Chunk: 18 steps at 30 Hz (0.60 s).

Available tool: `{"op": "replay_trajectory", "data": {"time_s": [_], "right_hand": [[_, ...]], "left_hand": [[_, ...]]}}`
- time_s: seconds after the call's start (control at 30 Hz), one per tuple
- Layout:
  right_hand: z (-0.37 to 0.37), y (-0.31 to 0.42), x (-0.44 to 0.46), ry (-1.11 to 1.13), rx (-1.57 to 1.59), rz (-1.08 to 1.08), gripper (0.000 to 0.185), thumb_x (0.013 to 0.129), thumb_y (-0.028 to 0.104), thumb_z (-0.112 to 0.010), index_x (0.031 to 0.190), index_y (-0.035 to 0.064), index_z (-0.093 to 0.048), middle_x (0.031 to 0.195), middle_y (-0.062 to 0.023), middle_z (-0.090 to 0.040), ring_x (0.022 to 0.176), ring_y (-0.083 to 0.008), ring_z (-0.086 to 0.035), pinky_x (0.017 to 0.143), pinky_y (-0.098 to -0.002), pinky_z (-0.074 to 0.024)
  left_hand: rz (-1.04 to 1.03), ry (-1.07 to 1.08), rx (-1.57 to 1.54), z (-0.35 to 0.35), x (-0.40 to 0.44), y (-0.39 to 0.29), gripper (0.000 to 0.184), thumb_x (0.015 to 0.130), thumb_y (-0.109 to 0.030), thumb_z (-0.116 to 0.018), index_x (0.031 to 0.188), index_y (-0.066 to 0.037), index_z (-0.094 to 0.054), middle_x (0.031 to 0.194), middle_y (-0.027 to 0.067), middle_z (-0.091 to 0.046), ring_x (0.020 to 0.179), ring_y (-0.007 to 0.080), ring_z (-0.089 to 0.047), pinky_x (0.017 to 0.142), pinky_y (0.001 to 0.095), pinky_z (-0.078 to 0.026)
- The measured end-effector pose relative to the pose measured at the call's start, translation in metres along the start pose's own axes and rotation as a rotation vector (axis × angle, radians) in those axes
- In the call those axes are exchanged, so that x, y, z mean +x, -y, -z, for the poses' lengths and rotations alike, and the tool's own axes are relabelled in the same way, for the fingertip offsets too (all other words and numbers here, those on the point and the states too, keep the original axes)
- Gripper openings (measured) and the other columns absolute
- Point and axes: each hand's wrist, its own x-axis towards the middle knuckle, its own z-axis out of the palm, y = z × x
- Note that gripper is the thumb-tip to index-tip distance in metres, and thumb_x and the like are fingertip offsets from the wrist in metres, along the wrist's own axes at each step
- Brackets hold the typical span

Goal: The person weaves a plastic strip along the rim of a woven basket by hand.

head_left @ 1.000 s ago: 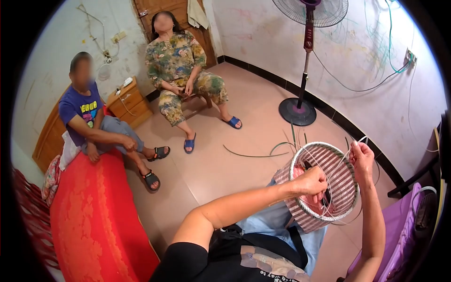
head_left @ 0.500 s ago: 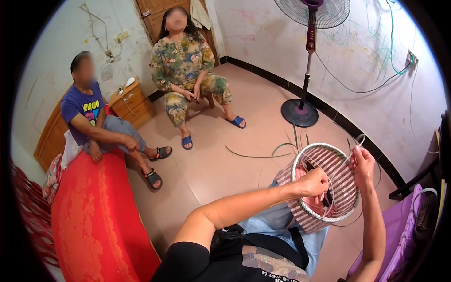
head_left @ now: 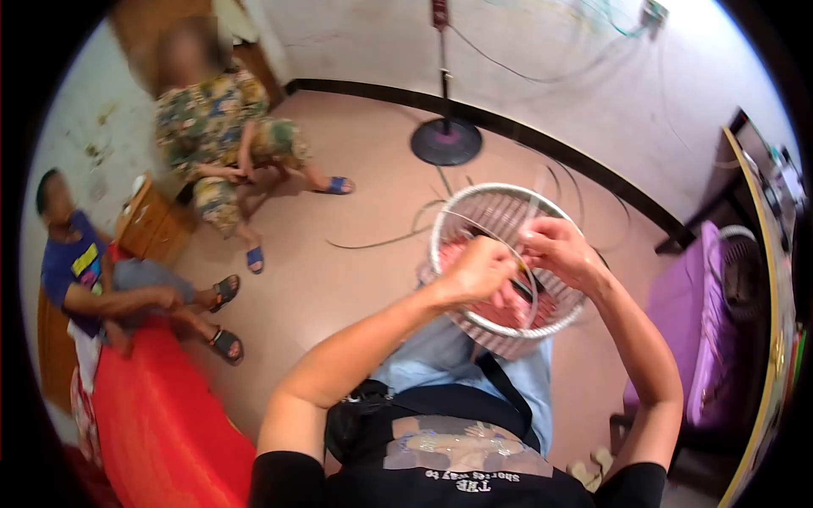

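We see the basket near the middle of the scene, against our light blue trousers, its pale rim facing up towards us. Our left hand is over its mouth, fingers curled inwards; we cannot tell whether that grip is closed on anything. Our right hand is just beside it, inside the far right part of the rim, its narrow grip pinching a pale strip that stands up at the fingertips. A thin pale strand arcs across the mouth, and a dark thing lies partly hidden inside.

Beyond the basket, we see dark strips on the floor and the fan base near the far wall. Two people sit at the left, one in flowered clothes, the other on the red bed. A purple chair stands at the right.
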Motion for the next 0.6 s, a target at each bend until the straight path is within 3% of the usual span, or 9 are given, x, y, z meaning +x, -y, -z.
{"op": "replay_trajectory", "data": {"time_s": [0.1, 0.13, 0.27, 0.37, 0.43, 0.5, 0.53, 0.6], "right_hand": [[0.001, -0.005, -0.004, 0.178, 0.019, -0.033, 0.008, 0.091, 0.009, -0.064, 0.090, 0.0006, -0.063, 0.080, -0.0042, -0.064, 0.066, -0.0087, -0.059, 0.058, -0.0205, -0.0471], [0.007, -0.006, -0.002, 0.187, -0.098, -0.024, 0.008, 0.093, 0.009, -0.062, 0.090, 0.0019, -0.062, 0.080, -0.0031, -0.064, 0.069, -0.0093, -0.062, 0.064, -0.0209, -0.0510], [0.008, -0.017, 0.002, 0.157, -0.147, -0.007, 0.008, 0.093, 0.006, -0.061, 0.087, -0.0001, -0.061, 0.079, -0.0066, -0.066, 0.069, -0.0112, -0.063, 0.062, -0.0233, -0.0522], [0.000, -0.006, -0.007, 0.010, -0.085, -0.080, 0.009, 0.093, 0.006, -0.061, 0.086, -0.0001, -0.061, 0.078, -0.0074, -0.066, 0.068, -0.0121, -0.064, 0.060, -0.0238, -0.0524], [0.006, -0.007, -0.005, 0.010, -0.128, -0.086, 0.010, 0.093, 0.006, -0.061, 0.086, -0.0010, -0.060, 0.076, -0.0089, -0.066, 0.066, -0.0131, -0.065, 0.060, -0.0250, -0.0540], [0.006, -0.010, -0.009, 0.102, -0.272, -0.103, 0.010, 0.093, 0.006, -0.061, 0.086, -0.0018, -0.060, 0.076, -0.0094, -0.066, 0.064, -0.0134, -0.065, 0.060, -0.0256, -0.0548], [0.004, -0.016, -0.008, 0.189, -0.189, -0.124, 0.009, 0.091, 0.005, -0.063, 0.087, -0.0025, -0.059, 0.077, -0.0108, -0.067, 0.064, -0.0145, -0.067, 0.056, -0.0258, -0.0558], [0.003, -0.003, -0.017, 0.330, -0.186, -0.216, 0.008, 0.089, 0.003, -0.065, 0.086, -0.0031, -0.061, 0.080, -0.0104, -0.067, 0.068, -0.0147, -0.067, 0.060, -0.0262, -0.0571]], "left_hand": [[0.011, 0.030, 0.021, 0.004, 0.001, 0.002, 0.022, 0.096, -0.010, -0.051, 0.095, 0.007, -0.064, 0.063, 0.0073, -0.062, 0.047, 0.0106, -0.057, 0.042, 0.0232, -0.045], [0.048, 0.019, 0.029, 0.002, -0.005, -0.011, 0.022, 0.096, -0.011, -0.052, 0.092, 0.007, -0.065, 0.062, 0.0067, -0.062, 0.047, 0.0092, -0.055, 0.042, 0.0220, -0.044], [0.010, 0.012, 0.158, 0.001, -0.007, -0.008, 0.022, 0.095, -0.010, -0.051, 0.088, 0.006, -0.064, 0.059, 0.0049, -0.060, 0.047, 0.0089, -0.055, 0.043, 0.0233, -0.043], [-0.048, -0.053, 0.266, -0.001, -0.014, -0.011, 0.023, 0.091, -0.011, -0.052, 0.078, 0.004, -0.064, 0.056, 0.0087, -0.060, 0.045, 0.0122, -0.058, 0.044, 0.0289, -0.046], [-0.227, -0.119, 0.524, -0.001, -0.020, -0.008, 0.021, 0.091, -0.016, -0.055, 0.085, 0.003, -0.062, 0.066, 0.0202, -0.061, 0.061, 0.0324, -0.064, 0.058, 0.0416, -0.048], [-0.357, -0.048, 0.613, -0.001, -0.035, -0.014, 0.021, 0.092, -0.020, -0.057, 0.090, 0.001, -0.062, 0.076, 0.0228, -0.062, 0.072, 0.0395, -0.062, 0.062, 0.0442, -0.048], [-0.321, 0.093, 0.629, 0.001, -0.043, -0.022, 0.021, 0.089, -0.021, -0.062, 0.091, 0.000, -0.062, 0.079, 0.0213, -0.063, 0.075, 0.0390, -0.062, 0.066, 0.0443, -0.049], [-0.436, 0.160, 0.636, -0.003, -0.054, -0.026, 0.022, 0.085, -0.021, -0.067, 0.094, -0.001, -0.063, 0.082, 0.0192, -0.064, 0.080, 0.0370, -0.063, 0.071, 0.0442, -0.048]]}}
